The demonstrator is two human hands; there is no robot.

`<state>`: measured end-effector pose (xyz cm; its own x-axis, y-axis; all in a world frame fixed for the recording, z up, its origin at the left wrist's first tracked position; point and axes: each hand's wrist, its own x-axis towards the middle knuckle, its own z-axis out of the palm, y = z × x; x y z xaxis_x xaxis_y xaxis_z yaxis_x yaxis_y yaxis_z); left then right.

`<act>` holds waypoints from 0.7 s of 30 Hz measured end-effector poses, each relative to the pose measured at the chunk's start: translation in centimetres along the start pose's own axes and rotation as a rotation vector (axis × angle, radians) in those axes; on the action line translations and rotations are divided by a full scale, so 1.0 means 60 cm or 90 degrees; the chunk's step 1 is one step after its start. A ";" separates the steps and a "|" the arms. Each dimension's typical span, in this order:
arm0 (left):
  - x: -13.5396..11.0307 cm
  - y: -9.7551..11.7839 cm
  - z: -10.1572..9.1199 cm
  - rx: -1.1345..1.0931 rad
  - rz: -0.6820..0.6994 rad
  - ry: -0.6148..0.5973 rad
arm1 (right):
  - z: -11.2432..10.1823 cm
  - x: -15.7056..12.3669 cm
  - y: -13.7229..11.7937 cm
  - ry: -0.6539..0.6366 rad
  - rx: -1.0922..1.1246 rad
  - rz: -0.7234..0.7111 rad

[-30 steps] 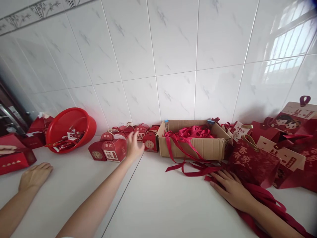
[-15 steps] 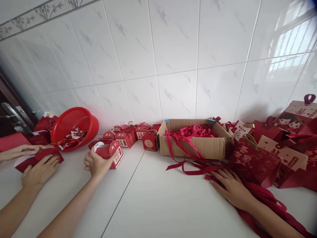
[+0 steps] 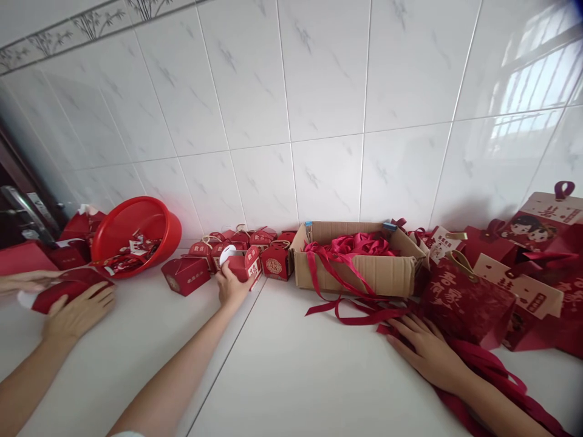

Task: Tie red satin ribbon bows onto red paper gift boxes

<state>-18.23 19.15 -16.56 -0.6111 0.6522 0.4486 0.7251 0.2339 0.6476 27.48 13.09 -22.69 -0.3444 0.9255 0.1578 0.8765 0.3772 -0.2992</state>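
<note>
My left hand (image 3: 231, 289) is closed on a small red gift box (image 3: 241, 267) with a white flap and gold characters, just above or on the table in front of other boxes. Far to the right, my right hand (image 3: 428, 353) lies flat with fingers stretched over dark red ribbon (image 3: 483, 359). Its fingertips touch the strands trailing from a cardboard box (image 3: 359, 276) heaped with more ribbon. Left of my left hand stands a plain-sided red box (image 3: 186, 276), apart from it.
At the left, a co-worker's hands (image 3: 77, 312) press on a dark red box (image 3: 68, 288). Behind them a red plastic basin (image 3: 170, 230) leans, holding small red packets. Finished-looking red boxes (image 3: 277, 260) line the tiled wall. Red gift bags (image 3: 469, 303) crowd the right side.
My left hand has moved right with a red gift box, and a red box behind where it was now shows fully. My right hand stays on the ribbon. The co-worker's hands shift slightly on their box.
</note>
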 end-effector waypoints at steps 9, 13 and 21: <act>0.021 0.019 0.089 -0.108 0.069 -0.038 | 0.002 0.001 0.001 0.009 0.001 0.007; 0.029 -0.002 0.083 -0.120 0.108 -0.038 | -0.003 0.000 -0.002 -0.005 -0.007 0.011; 0.083 -0.047 -0.007 0.027 0.147 0.040 | 0.005 -0.002 0.008 -0.007 -0.029 0.010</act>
<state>-23.43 21.43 -15.89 -0.4456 0.6460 0.6197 0.8595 0.1153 0.4979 27.81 13.16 -23.14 -0.3333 0.9319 0.1429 0.8963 0.3603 -0.2586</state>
